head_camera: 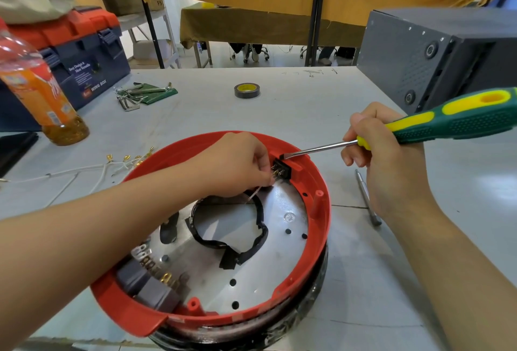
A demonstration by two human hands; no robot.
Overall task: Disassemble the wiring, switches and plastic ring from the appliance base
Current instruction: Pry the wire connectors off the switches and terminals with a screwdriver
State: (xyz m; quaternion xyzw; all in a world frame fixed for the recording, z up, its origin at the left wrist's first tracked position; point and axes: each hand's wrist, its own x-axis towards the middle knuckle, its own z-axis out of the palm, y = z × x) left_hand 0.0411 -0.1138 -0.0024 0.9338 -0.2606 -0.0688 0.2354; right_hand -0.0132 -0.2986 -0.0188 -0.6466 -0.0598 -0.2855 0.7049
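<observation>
One screwdriver (436,124) gripped by right hand (383,152); left hand (237,163) pinches one switch (281,169); one red ring (313,183).

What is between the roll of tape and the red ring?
Only bare grey table lies between the tape roll and the red ring's far rim, in the head view.
</observation>
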